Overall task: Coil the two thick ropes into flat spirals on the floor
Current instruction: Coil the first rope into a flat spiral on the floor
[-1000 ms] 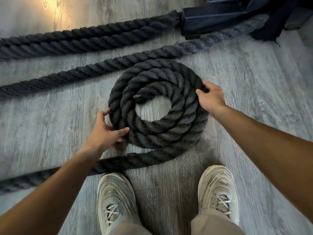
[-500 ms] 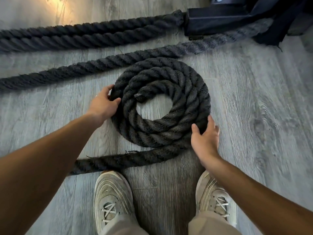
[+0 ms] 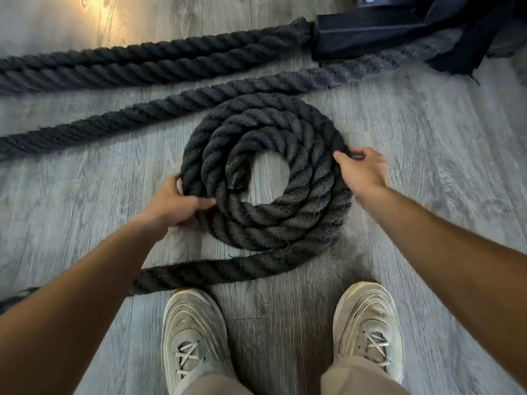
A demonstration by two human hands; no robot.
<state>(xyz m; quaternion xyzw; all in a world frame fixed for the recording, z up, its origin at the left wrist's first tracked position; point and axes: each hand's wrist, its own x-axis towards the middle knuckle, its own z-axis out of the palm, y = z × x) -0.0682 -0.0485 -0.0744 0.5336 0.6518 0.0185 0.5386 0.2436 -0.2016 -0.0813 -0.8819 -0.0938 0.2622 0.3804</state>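
To wind the next turn well, both hands should rotate the flat spiral of thick black twisted rope (image 3: 266, 178) together, keeping it pressed to the grey wood-plank floor (image 3: 427, 166) so no turn rides up over its neighbour, and drawing the loose tail (image 3: 228, 270) in snug against the spiral's near edge. The left hand (image 3: 174, 203) grips the spiral's left side, thumb laid over the outer turn and fingers tucked behind it. The right hand (image 3: 363, 169) pinches the outer turn at the spiral's right side, fingers clamped on the rope. My judgement is that the first rope is only partly coiled.

The spiral has about three turns round an open centre, where the cut end shows. It lies on the floor just beyond the pale grey sneakers (image 3: 196, 337). Its tail leaves the near edge and runs off left. More straight lengths of rope (image 3: 137, 67) lie beyond the spiral, running toward a black metal base (image 3: 370, 35).
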